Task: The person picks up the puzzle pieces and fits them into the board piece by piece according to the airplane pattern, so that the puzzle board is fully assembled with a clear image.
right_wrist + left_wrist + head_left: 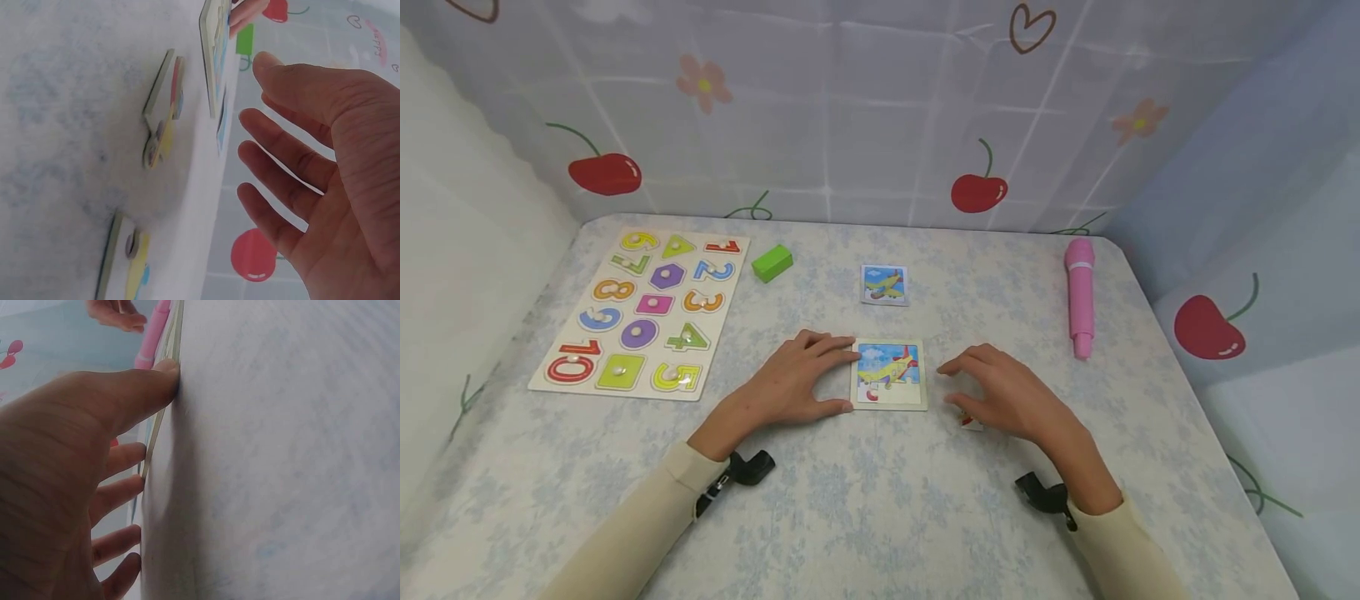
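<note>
A small square jigsaw board [907,394] with an airplane picture lies mid-table, with a bare patch along its lower part. My left hand [790,379] rests at its left side, fingertips on the upper edge area and thumb at the lower left corner. In the left wrist view the thumb [147,387] meets the thin board edge. Right of the board, my right hand [1007,392] hovers with loosely bent fingers and holds nothing. A loose puzzle piece [970,423] lies partly hidden under it. The right wrist view shows loose pieces, one yellow and white piece [132,256] nearest.
Behind the board lies a square airplane picture card [883,286]. A number-and-shape peg board [651,325] and a green block [772,263] are at the left. At the right is a pink microphone-shaped toy [1081,296]. A printed curtain [880,108] hangs behind the table.
</note>
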`<state>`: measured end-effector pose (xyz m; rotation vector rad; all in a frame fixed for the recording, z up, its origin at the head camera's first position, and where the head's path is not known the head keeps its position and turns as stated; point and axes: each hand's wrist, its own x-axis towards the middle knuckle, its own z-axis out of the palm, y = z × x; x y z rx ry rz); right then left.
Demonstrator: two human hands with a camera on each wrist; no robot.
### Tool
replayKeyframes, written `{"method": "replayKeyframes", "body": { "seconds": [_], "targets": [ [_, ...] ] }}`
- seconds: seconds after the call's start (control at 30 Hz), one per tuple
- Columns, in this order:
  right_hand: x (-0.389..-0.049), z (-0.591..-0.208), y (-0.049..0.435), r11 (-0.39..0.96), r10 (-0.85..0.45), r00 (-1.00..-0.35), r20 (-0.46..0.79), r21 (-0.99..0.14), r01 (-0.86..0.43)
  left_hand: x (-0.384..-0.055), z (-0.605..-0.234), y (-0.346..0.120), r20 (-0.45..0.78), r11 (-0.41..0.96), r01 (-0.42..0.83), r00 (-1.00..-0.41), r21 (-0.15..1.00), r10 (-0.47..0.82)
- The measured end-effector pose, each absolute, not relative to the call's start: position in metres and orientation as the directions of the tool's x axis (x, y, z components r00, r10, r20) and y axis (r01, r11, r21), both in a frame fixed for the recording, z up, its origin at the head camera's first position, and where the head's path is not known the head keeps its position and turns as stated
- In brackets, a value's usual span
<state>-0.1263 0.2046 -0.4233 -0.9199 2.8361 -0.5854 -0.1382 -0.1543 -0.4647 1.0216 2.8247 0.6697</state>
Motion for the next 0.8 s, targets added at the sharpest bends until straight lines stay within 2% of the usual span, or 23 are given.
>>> {"method": "replayKeyframes", "body": {
  "seconds": [0.3, 0.8],
  "targets": [
    [-0.114, -0.43, 0.22, 0.756, -0.54, -0.842, 0.011, -0.433, -0.491, -0.138, -0.466, -0.155, 0.082, 0.689, 0.59, -0.781, 0.42, 0.619],
    [-0.1, -0.439, 0.238, 0.769, -0.539, -0.843, -0.006, -0.412, -0.488, -0.138, -0.468, -0.155, 0.095, 0.686, 0.594, -0.78, 0.419, 0.618]
  ]
}}
